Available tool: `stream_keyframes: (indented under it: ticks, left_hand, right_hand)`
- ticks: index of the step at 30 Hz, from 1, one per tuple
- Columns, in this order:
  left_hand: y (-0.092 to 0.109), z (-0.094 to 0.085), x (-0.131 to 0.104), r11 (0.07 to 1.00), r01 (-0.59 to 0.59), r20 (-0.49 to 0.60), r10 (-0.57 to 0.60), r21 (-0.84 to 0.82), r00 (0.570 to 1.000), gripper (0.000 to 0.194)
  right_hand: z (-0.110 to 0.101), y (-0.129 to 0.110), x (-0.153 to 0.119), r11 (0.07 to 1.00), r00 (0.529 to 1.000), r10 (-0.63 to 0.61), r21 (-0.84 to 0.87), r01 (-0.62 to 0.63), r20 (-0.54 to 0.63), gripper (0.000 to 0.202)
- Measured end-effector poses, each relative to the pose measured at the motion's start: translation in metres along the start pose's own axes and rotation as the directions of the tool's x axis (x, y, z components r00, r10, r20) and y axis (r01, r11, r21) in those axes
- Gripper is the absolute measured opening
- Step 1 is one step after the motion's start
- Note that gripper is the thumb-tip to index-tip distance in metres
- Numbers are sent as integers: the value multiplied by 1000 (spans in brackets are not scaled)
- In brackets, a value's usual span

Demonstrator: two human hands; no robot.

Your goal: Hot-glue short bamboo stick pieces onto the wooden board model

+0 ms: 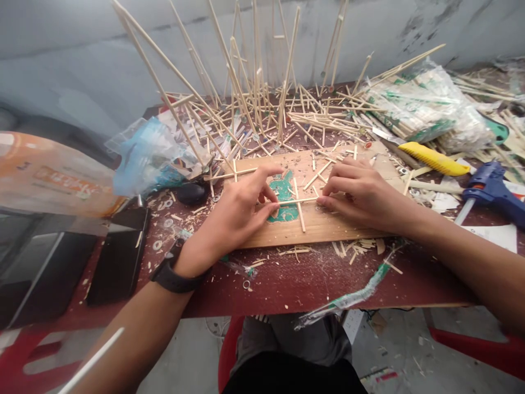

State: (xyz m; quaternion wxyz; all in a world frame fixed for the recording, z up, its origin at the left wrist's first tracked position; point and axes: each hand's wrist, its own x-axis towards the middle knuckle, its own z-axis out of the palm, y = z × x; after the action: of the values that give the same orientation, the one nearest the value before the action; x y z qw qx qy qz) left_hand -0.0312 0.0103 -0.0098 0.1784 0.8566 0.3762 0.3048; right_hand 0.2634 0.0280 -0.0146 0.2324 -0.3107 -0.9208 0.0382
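Note:
Between my two hands runs a thin wooden stick [305, 200], lying level across a second short stick [301, 216] on the wooden board [254, 238]. My left hand [246, 202] pinches its left end between thumb and forefinger, over a green patch [283, 210] on the board. At the right end my right hand [353, 189] grips the same stick with thumb and curled fingers. Other cut sticks [318, 175] lie just beyond, near my right hand. A black band is on my left wrist.
Tall stick frames [256, 82] stand at the back among many loose sticks. On the right are a yellow-handled cutter [435, 158], a blue glue gun [492, 189] and a plastic bag of sticks [426, 104]. A black phone [118, 257] and an orange bag [53, 175] lie left.

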Motion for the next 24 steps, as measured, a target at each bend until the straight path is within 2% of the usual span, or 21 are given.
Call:
stream_keyframes:
  ticks: [9, 14, 20, 24]
  left_hand:
    - [2, 3, 2, 1000, -26, -7, 26, 3, 1000, 46]
    - [3, 9, 2, 998, -28, -16, 27, -59, 1000, 44]
    - [1, 11, 3, 997, -18, -25, 16, -80, 1000, 42]
    - [1, 10, 3, 998, -22, -18, 21, -64, 1000, 43]
  right_hand:
    - [-3, 0, 1, 999, 1000, 4, 36, -5, 10, 28]
    - [-4, 0, 2, 998, 1000, -8, 56, 8, -1, 25]
    - [-4, 0, 3, 999, 998, 2, 52, -5, 58, 26]
    - [-4, 2, 2, 999, 998, -19, 33, 18, 56, 26]
